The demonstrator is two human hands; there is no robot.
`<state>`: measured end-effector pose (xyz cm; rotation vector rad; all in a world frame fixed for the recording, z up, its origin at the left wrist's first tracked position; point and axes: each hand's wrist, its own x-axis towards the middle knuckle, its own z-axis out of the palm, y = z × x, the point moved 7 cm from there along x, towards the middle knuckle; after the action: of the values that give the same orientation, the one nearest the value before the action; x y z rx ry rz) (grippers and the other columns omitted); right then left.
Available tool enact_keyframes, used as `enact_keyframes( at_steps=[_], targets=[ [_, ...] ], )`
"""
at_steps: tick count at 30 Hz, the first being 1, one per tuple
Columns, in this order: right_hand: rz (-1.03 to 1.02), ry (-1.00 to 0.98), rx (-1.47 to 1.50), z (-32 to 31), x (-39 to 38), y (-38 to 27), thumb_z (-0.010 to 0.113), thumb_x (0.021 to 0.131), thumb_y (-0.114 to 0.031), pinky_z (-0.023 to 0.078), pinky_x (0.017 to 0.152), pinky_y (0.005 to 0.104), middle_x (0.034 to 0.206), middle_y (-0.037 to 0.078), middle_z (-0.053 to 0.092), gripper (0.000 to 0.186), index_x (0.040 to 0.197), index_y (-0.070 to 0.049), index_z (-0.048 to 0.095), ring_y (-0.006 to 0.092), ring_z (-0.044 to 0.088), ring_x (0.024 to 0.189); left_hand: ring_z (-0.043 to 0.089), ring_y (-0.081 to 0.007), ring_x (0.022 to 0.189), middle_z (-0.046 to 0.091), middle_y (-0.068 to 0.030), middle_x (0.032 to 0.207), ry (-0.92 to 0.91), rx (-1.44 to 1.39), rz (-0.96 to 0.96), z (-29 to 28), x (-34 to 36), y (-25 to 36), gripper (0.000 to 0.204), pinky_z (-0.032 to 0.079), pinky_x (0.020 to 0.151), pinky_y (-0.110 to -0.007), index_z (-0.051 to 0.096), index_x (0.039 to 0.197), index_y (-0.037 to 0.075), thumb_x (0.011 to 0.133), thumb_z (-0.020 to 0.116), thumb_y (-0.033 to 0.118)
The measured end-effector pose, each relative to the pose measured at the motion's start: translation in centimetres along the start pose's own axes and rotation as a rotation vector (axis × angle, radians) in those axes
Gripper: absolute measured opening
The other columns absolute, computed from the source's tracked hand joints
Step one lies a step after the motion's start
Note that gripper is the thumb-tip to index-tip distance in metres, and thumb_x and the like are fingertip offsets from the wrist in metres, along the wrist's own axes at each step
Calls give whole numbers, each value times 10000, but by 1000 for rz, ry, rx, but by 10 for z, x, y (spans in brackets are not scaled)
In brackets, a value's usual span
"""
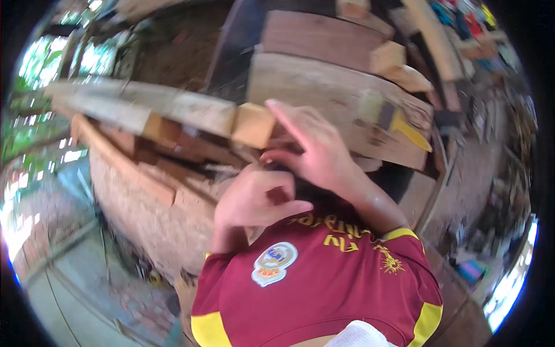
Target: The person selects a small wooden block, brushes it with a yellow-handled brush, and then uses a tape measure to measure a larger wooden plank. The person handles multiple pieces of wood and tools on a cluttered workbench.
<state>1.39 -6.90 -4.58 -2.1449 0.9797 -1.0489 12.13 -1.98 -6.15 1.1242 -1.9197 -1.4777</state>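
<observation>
My left hand (254, 199) is in front of my chest with its fingers curled and its thumb apart, leaving a gap in which I see nothing held. Just right of it and farther out, my right hand (324, 150) has the index finger stretched toward the far left and the thumb spread away. Motion blurs both hands, and nothing shows in the right one. Its fingertips are nearest to the light end of a squared wooden beam (252, 125); I cannot tell whether they touch.
A wide wooden board (312, 81) lies ahead, bearing a yellow-handled paintbrush (411, 134). Beyond it sits a reddish-brown plank (318, 40), with small wood blocks (388, 56) at its right. Long timbers (156, 104) reach out to the left. A light plank (436, 40) slants at the far right.
</observation>
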Motion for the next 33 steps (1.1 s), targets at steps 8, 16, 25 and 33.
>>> enact_keyframes(
  at_steps=[8, 16, 25, 33],
  targets=[
    [310, 511, -528, -164, -111, -2, 778, 786, -167, 472, 955, 393, 1195, 162, 638, 437, 1163, -8, 625, 316, 598, 1119, 600, -197, 610, 669, -84, 701, 614, 418, 392, -37, -21, 39, 252, 453, 575, -296, 667, 869, 27, 657, 802, 13],
    [1276, 518, -742, -213, -255, 20, 808, 729, -148, 433, 996, 431, 1201, 227, 613, 676, 1315, -12, 499, 400, 556, 1167, 350, -318, 1390, 524, -47, 1389, 411, 1151, -88, -28, 21, 63, 764, 244, 1158, -493, 524, 1344, 111, 631, 791, 53],
    [1197, 762, -495, -204, -302, 51, 718, 824, -114, 506, 825, 381, 985, 210, 674, 426, 1204, 23, 583, 345, 665, 923, 591, -312, 1083, 644, -114, 1105, 510, 1040, 111, -10, 45, 88, 584, 408, 1016, -449, 622, 1176, 67, 634, 833, 114],
    [900, 1004, 80, -205, -321, 41, 686, 889, -129, 418, 497, 245, 776, 31, 587, 201, 1021, -12, 589, 80, 531, 569, 656, -264, 956, 677, -126, 1033, 475, 572, 223, 29, 94, 67, 549, 507, 852, -349, 645, 1119, 48, 626, 861, 155]
  ],
)
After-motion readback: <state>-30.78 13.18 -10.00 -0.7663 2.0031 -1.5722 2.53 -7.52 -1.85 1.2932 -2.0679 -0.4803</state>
